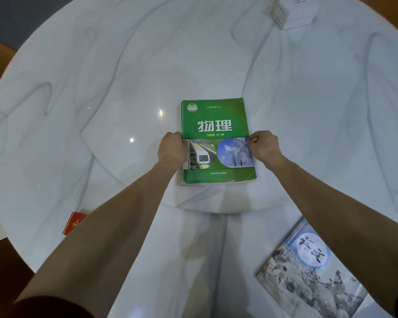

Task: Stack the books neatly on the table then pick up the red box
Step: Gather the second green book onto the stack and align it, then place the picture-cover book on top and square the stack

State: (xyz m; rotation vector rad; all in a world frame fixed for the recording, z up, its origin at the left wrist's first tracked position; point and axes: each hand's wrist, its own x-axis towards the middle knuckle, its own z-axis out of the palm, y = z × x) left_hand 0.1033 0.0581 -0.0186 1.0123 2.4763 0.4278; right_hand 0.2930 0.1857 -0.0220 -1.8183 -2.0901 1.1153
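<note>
A: Books first. What does the head view show?

B: A green book [217, 141] lies flat in the middle of the round white desk [101, 88]. It looks like there are more books under it, because I can see extra edges on its left side, but I cannot count them.

A: What are the hands doing?

B: The left hand [172, 149] is curled around the left edge of the green book. Its grip is closed on that edge. The right hand [264, 145] pinches the right edge, thumb on top. So both hands have hold of the same book and seem to be pushing it straight.

A: Is the stacking done?

B: No, I think not. A grey and blue book [313, 274] lies by itself near the bottom right, well apart from the pile. It lies crooked too. It has to go on the pile.

A: And the red box?

B: The red box [75, 223] sits on the desk at the lower left, partly hidden behind the left arm. Nobody is touching it. Picking it up comes last.

A: Anything else?

B: A white box [294, 14] sits far away at the top right.
</note>
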